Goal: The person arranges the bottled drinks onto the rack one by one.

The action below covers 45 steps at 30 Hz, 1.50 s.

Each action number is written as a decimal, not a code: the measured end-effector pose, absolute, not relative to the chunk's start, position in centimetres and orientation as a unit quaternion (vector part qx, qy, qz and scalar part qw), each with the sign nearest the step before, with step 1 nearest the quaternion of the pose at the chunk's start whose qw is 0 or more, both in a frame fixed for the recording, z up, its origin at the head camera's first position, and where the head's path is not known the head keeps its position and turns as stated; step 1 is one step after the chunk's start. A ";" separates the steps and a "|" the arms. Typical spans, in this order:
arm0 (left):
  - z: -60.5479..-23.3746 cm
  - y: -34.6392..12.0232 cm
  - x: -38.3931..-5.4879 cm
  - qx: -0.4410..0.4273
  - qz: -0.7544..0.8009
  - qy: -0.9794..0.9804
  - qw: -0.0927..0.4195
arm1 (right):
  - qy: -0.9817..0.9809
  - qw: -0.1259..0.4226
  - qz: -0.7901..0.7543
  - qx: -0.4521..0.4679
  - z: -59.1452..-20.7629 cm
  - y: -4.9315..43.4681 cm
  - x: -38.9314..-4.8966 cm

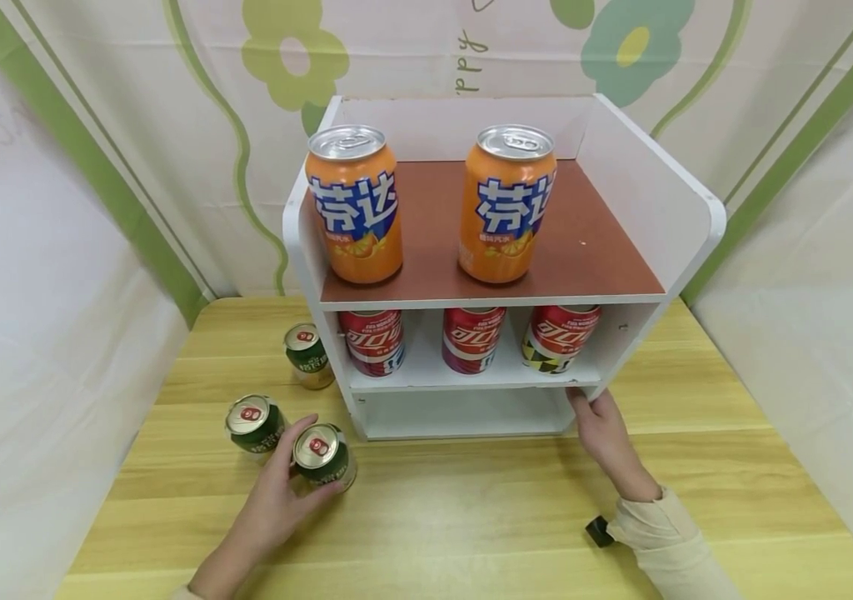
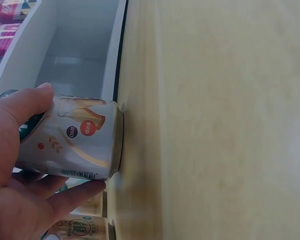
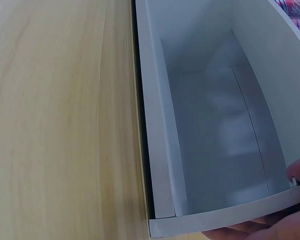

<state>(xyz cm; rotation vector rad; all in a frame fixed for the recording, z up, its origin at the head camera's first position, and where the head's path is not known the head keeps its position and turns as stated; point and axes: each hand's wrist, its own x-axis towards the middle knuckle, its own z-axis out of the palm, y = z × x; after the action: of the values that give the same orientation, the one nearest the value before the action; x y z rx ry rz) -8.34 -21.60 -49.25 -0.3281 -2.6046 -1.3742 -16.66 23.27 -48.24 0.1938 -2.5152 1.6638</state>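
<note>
My left hand grips a drink can with a gold lid, red tab and dark green top, just in front of the white shelf's lower left corner. In the left wrist view the can's silver lower side shows, thumb on one side and fingers on the other. My right hand holds the shelf's right side panel at the lower front, thumb inside and fingers outside. Two like cans stand left of the shelf, one green can beside my left hand and another can farther back.
Two orange soda cans, a left can and a right can, stand on the brown top. Three red cola cans fill the middle level. The bottom compartment is bare. A small black object lies by my right sleeve.
</note>
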 end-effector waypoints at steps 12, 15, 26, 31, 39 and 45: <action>-48.3 -21.6 -8.2 -0.101 -0.481 -0.867 0.081 | -0.831 0.051 0.551 0.057 -48.2 23.2 -16.8; -47.7 -21.6 -8.3 -0.110 -0.482 -0.865 0.090 | -0.831 0.050 0.551 0.058 -48.2 23.2 -16.8; -46.3 -21.3 -8.3 -0.126 -0.473 -0.867 0.092 | -0.831 0.057 0.550 0.061 -48.4 23.2 -16.9; -46.2 -20.4 -8.0 -0.131 -0.470 -0.869 0.084 | -0.831 0.053 0.550 0.061 -48.3 23.3 -16.8; -46.1 -18.8 -7.9 -0.132 -0.491 -0.858 0.071 | -0.831 0.047 0.552 0.052 -48.2 23.3 -16.7; -46.2 -17.7 -8.0 -0.140 -0.509 -0.848 0.041 | -0.830 0.055 0.552 0.062 -48.2 23.2 -16.6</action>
<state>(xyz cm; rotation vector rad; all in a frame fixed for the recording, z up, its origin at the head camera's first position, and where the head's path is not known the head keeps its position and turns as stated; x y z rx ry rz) -8.01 -17.74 -46.17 -0.4300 -2.5966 -1.5600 -16.63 23.24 -48.16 0.1880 -2.5194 1.6771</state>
